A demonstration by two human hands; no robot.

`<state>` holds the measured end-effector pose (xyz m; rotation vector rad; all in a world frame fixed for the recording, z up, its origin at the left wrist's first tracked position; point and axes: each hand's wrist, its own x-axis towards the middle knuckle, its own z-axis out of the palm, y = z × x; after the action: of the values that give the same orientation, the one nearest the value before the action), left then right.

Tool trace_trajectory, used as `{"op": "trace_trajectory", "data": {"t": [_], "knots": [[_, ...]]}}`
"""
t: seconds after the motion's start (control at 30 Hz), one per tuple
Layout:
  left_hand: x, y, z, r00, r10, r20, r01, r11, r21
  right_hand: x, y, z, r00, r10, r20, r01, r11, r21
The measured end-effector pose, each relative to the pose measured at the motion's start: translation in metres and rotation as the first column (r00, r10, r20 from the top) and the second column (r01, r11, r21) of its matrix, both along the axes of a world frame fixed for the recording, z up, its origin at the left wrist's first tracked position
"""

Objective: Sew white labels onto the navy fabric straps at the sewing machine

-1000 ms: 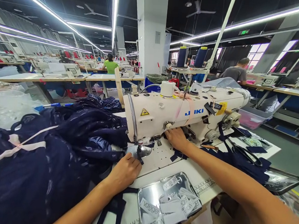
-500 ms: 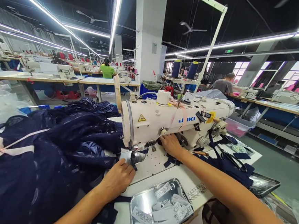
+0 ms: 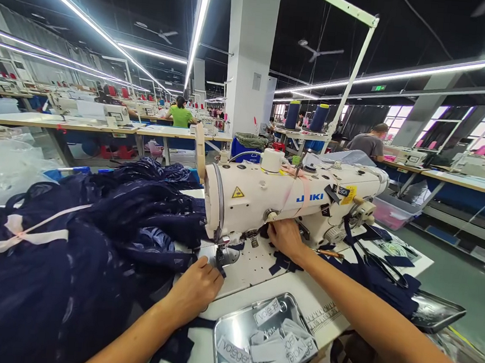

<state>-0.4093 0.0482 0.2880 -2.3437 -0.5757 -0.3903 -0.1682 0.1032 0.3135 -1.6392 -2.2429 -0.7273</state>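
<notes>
My left hand [image 3: 201, 283] is closed beside the presser foot [image 3: 221, 255] of a white sewing machine [image 3: 252, 196]. Its curled fingers pinch navy fabric [image 3: 169, 261] at the needle plate, though the fingertips are partly hidden. A short dark edge of cloth shows just past the knuckles. Under the machine's arm, my right hand [image 3: 286, 240] reaches in with bent fingers. Their tips disappear behind the housing, so what they hold cannot be made out. Navy scraps [image 3: 282, 263] lie on the bed below that hand.
A large navy garment pile [image 3: 29, 276] with a pale tie fills the left. In front is a metal tray [image 3: 225, 323] of white labels [image 3: 273, 349]. Scissors [image 3: 382, 268] and another metal tray [image 3: 440, 309] lie right. Two people work at machines farther back.
The whole view has shifted slightly, so the machine and hands appear a little farther right and lower. Both hands keep nearly the same places at the machine.
</notes>
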Motion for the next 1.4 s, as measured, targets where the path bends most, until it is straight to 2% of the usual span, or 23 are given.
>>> {"op": "trace_trajectory", "data": {"t": [0.07, 0.1, 0.17, 0.23, 0.3, 0.4, 0.5, 0.83, 1.23, 1.4], "knots": [[0.001, 0.001, 0.0, 1.0, -0.002, -0.007, 0.002, 1.0, -0.002, -0.01, -0.016, 0.001, 0.998, 0.066, -0.01, -0.066, 0.998, -0.024], [0.001, 0.002, 0.0, 1.0, -0.005, -0.01, 0.004, 1.0, -0.004, -0.018, -0.025, -0.001, 0.99, 0.138, -0.011, -0.139, 0.988, -0.061], [0.001, 0.002, 0.0, 1.0, -0.011, -0.008, 0.011, 1.0, -0.01, -0.034, -0.04, -0.007, 0.958, 0.284, -0.041, -0.287, 0.943, -0.17], [0.0, 0.0, 0.001, 1.0, -0.016, -0.003, 0.016, 1.0, -0.014, -0.05, -0.048, -0.013, 0.926, 0.36, -0.117, -0.378, 0.883, -0.278], [-0.003, -0.003, 0.003, 1.0, -0.016, -0.002, 0.016, 1.0, -0.014, -0.059, -0.047, -0.017, 0.901, 0.365, -0.234, -0.429, 0.831, -0.355], [-0.008, -0.009, 0.004, 1.0, -0.01, 0.018, 0.01, 1.0, 0.004, -0.064, -0.037, -0.019, 0.846, 0.299, -0.441, -0.489, 0.764, -0.42], [-0.009, -0.012, 0.005, 0.998, -0.011, 0.057, 0.009, 1.0, 0.026, -0.065, -0.029, -0.019, 0.796, 0.211, -0.567, -0.514, 0.73, -0.451], [-0.001, -0.007, 0.003, 0.998, -0.027, 0.059, 0.023, 0.998, 0.065, -0.076, -0.027, -0.019, 0.745, 0.063, -0.664, -0.507, 0.7, -0.502], [0.002, -0.006, 0.003, 0.999, -0.018, 0.046, 0.017, 1.0, 0.019, -0.078, -0.032, -0.021, 0.718, 0.018, -0.696, -0.474, 0.744, -0.47], [0.001, -0.004, 0.003, 0.999, -0.019, 0.051, 0.024, 0.995, -0.096, -0.081, -0.036, -0.022, 0.731, -0.004, -0.683, -0.428, 0.776, -0.463]]}}
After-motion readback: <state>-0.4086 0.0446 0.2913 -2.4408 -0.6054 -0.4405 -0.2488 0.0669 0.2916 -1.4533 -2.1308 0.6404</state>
